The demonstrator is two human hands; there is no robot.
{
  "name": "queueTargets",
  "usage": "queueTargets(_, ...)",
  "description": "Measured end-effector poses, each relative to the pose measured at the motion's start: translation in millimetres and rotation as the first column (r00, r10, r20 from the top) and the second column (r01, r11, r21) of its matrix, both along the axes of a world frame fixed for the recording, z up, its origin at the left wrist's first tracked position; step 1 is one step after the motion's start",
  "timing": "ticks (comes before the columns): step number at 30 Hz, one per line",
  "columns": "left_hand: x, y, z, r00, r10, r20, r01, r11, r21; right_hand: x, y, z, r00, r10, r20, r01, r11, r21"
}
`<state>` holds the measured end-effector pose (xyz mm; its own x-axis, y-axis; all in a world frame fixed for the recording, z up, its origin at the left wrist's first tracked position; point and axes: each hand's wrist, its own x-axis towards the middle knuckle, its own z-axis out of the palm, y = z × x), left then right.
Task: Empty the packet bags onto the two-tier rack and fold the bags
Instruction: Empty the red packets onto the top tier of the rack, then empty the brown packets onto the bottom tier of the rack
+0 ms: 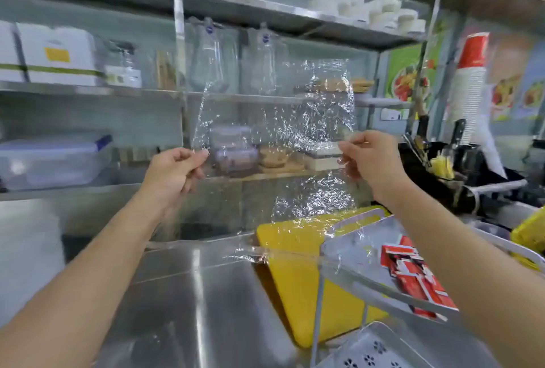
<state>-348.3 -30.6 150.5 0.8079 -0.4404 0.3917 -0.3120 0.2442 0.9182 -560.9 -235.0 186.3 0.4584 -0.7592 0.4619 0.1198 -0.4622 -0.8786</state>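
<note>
One clear bag (pixel 274 137) is pinched taut between the left hand (pixel 174 173) and right hand (pixel 368 161), above red packets (pixel 413 276).

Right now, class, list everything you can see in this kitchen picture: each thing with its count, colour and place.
plastic bag: one, clear, held up before the shelves
packets: several, red and white, rack's upper tier
two-tier rack: one, white, lower right
cutting board: one, yellow, left of the rack
sink: one, steel, bottom centre
paper cups: one tall stack, red and white, far right
bowls: several, white, top shelf
left hand: pinches the bag's left edge
right hand: pinches the bag's right edge
</note>
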Motion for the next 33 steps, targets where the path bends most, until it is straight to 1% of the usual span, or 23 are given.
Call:
queueTargets(2, 15, 30, -23, 0.997, 0.068, -0.045, -0.068, 0.998, 0.013, 31, 14, -12, 0.995, 0.003, -0.101, -0.007, 0.999, -0.040)
queueTargets(4, 26, 56, -48, 0.987, 0.145, -0.070, -0.141, 0.988, 0.059, 59, 29, -29, 0.975, -0.029, -0.218, 0.006, 0.995, -0.104)
queueTargets(8, 39, 99, -98, 0.957, 0.279, -0.077, -0.263, 0.950, 0.169, 105, 58, -81, 0.899, -0.071, -0.432, -0.011, 0.983, -0.184)
queueTargets(10, 44, 117, -123, 0.936, 0.340, -0.094, -0.313, 0.923, 0.225, 121, 69, -108, 0.859, -0.059, -0.508, -0.052, 0.978, -0.202)
queueTargets(13, 46, 133, -160, 0.919, 0.376, -0.120, -0.324, 0.893, 0.314, 136, 79, -149, 0.812, -0.019, -0.584, -0.096, 0.982, -0.165)
queueTargets(17, 39, 138, -210, 0.909, 0.379, -0.171, -0.283, 0.865, 0.415, 139, 81, -212, 0.721, 0.004, -0.693, -0.091, 0.992, -0.089)
queueTargets(19, 37, 134, -235, 0.913, 0.346, -0.217, -0.224, 0.868, 0.442, 134, 79, -239, 0.666, -0.021, -0.745, -0.063, 0.994, -0.085)
queueTargets(22, 34, 123, -268, 0.906, 0.305, -0.294, -0.143, 0.874, 0.464, 128, 71, -276, 0.586, -0.006, -0.810, -0.037, 0.999, -0.035)
queueTargets(24, 31, 116, -286, 0.902, 0.285, -0.324, -0.096, 0.865, 0.493, 124, 65, -297, 0.531, -0.018, -0.847, -0.016, 0.999, -0.032)
queueTargets(26, 26, 111, -302, 0.902, 0.266, -0.339, -0.045, 0.841, 0.540, 119, 59, -315, 0.471, -0.053, -0.881, -0.013, 0.998, -0.067)
queueTargets(29, 21, 108, -325, 0.905, 0.269, -0.329, 0.009, 0.762, 0.648, 111, 57, -331, 0.374, -0.103, -0.922, -0.032, 0.992, -0.123)
queueTargets(32, 17, 109, -341, 0.934, 0.233, -0.271, 0.078, 0.607, 0.791, 107, 54, -343, 0.280, -0.148, -0.949, -0.046, 0.985, -0.167)
queueTargets(33, 16, 110, -343, 0.936, 0.230, -0.266, 0.089, 0.575, 0.813, 105, 53, -346, 0.263, -0.154, -0.952, -0.052, 0.983, -0.174)
